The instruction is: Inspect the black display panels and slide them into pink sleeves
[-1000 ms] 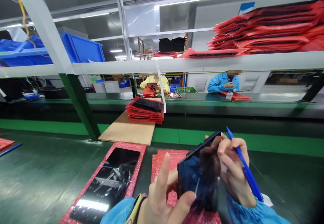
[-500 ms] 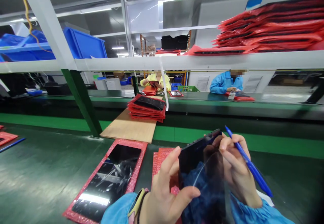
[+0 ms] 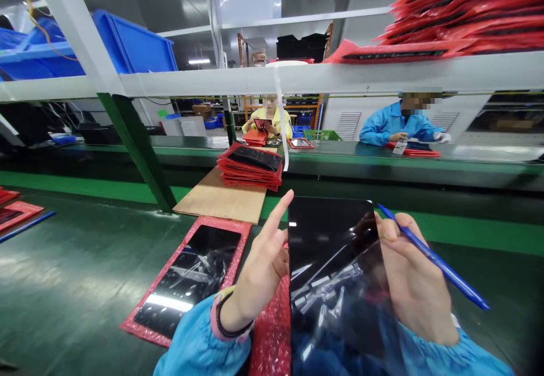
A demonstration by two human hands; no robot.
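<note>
A glossy black screen panel (image 3: 327, 240) stands tilted up in front of me, reflecting lights and blue cloth. My left hand (image 3: 266, 257) grips its left edge, index finger pointing up along the side and other fingers partly hidden behind. At the right edge, my right hand (image 3: 416, 268) has its fingertips on the upper corner; a blue pen (image 3: 442, 262) is tucked in the same hand, slanting down to the right. Clear film (image 3: 389, 308) hangs over part of that hand. Beneath the panel lies red bubble wrap (image 3: 272, 330).
Another black panel (image 3: 191, 277) lies on red bubble wrap at left. Beyond it, red-wrapped panels (image 3: 250, 166) are stacked on a wooden board (image 3: 221, 200). A green post (image 3: 131, 149) and white shelf (image 3: 191, 81) stand ahead. Two people sit across the bench.
The panel has turned to face me more squarely. My left thumb has left its front, and my left hand has shifted to the edge. The view has tipped down.
</note>
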